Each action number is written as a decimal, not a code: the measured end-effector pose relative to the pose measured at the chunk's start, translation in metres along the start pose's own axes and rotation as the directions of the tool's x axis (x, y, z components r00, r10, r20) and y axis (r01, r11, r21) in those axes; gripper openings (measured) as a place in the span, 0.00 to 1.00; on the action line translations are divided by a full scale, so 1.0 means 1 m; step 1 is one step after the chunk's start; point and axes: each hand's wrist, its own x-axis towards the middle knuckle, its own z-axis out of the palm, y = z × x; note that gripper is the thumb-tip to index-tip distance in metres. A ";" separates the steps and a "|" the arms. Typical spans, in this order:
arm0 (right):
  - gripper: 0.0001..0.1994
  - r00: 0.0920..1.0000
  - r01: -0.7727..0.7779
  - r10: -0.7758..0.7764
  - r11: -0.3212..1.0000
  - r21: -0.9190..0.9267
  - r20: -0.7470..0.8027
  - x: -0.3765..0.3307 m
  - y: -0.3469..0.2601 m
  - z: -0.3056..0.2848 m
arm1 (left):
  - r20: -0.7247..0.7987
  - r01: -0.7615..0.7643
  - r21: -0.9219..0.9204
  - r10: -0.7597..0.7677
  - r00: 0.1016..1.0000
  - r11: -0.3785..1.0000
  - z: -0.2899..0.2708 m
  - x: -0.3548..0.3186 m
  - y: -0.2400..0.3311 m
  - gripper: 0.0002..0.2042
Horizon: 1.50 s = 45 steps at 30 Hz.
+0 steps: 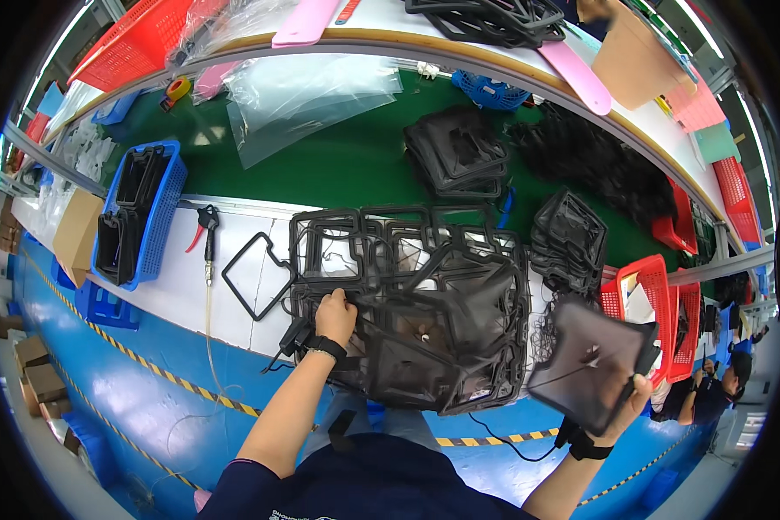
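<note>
My right hand (630, 407) grips the lower right edge of a dark see-through mesh panel (585, 360), tilted and raised at the table's right. A small light spot marks its middle. My left hand (335, 318) is closed, its fingers curled down at the left side of a wide heap of black-framed mesh panels (481, 299). What its fingers pinch is hidden among the black edges. Black bands with cords circle both wrists. Just left of that hand, a bare black frame (258, 276) lies flat on the white table.
An air blow gun (206, 232) with a hose and a blue basket (173, 186) of black frames stand at left. More stacked panels (455, 152) lie behind on green matting. Red baskets (659, 277) stand at right. A shelf (338, 43) crosses above. Another person (711, 390) is far right.
</note>
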 end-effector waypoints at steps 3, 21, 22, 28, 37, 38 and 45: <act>0.16 0.985 -0.094 0.070 0.984 0.152 0.155 0.000 -0.016 0.001 | -0.029 0.000 0.022 0.001 1.000 1.000 -0.001 -0.002 0.005 0.07; 0.15 0.737 0.475 0.210 0.515 -0.713 0.643 -0.046 0.139 0.140 | 0.501 0.310 -0.806 0.302 0.811 0.504 -0.117 -0.087 0.183 0.24; 0.16 0.738 0.492 0.227 0.462 -0.737 0.635 -0.050 0.145 0.146 | 0.498 0.336 -0.790 0.217 0.840 0.513 -0.122 -0.083 0.182 0.21; 0.32 0.639 0.726 0.051 0.291 -0.623 0.768 -0.038 0.110 0.133 | 0.378 0.312 -0.911 0.246 0.892 0.270 -0.166 -0.063 0.176 0.17; 0.20 0.551 -0.707 0.632 0.700 -0.097 0.544 0.045 0.140 0.116 | 0.523 0.538 -0.841 0.330 0.785 0.054 -0.185 0.025 0.184 0.18; 0.15 0.622 -0.653 0.629 0.745 -0.133 0.466 0.056 0.140 0.121 | 0.569 0.600 -0.800 0.347 0.746 0.020 -0.178 0.041 0.185 0.18; 0.26 0.902 -0.231 0.285 0.953 -0.194 0.325 0.151 0.120 0.153 | 0.475 0.435 -0.878 0.261 0.840 0.199 -0.112 0.134 0.208 0.11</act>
